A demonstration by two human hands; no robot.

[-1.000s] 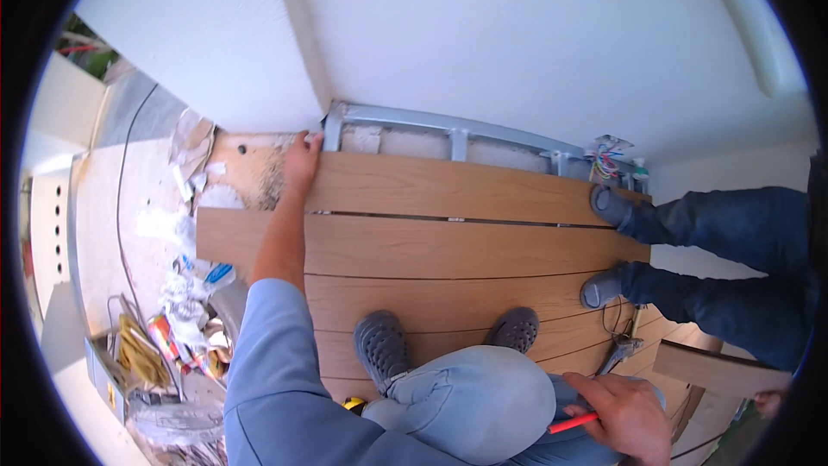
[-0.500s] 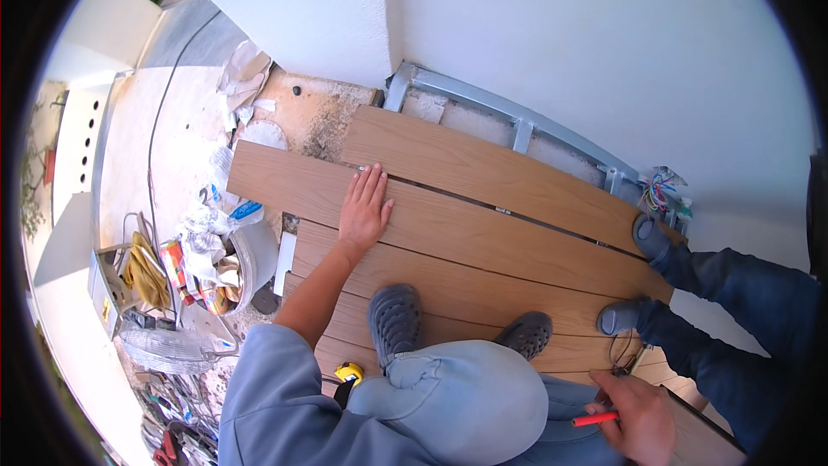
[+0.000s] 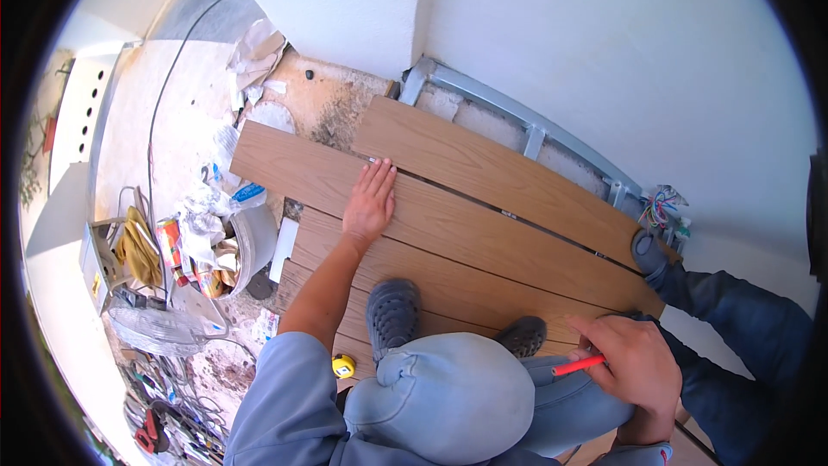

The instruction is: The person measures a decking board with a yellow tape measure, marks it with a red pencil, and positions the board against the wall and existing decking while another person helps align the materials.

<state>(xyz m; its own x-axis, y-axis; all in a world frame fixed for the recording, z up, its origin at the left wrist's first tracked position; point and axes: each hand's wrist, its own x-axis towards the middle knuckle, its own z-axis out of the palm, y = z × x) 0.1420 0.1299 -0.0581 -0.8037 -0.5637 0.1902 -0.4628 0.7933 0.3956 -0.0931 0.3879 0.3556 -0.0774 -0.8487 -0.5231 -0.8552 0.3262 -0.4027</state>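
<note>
My left hand (image 3: 371, 207) lies flat, fingers stretched out, on a wood-look plank (image 3: 289, 160) near its seam with a second plank (image 3: 466, 164), which runs beside a silver metal frame (image 3: 483, 95) along the wall. My right hand (image 3: 630, 358) is closed round a red pencil (image 3: 569, 367), beside my right knee above the boards. My dark perforated shoes (image 3: 392, 311) stand on the planks, partly hidden by my legs. A yellow tape measure (image 3: 343, 367) lies left of my left knee.
A co-worker's leg and shoe (image 3: 716, 302) are at the right. Colourful wires (image 3: 660, 207) poke out by the wall (image 3: 621, 52). At left are a bucket (image 3: 250, 255) of rubbish, a yellow cloth (image 3: 138, 246), tangled cables and tools (image 3: 164, 397), and paper scraps (image 3: 254, 56).
My left hand has left the far board's edge at the corner and come back to rest flat on the nearer plank. The view has turned. My right hand has risen slightly with the pencil.
</note>
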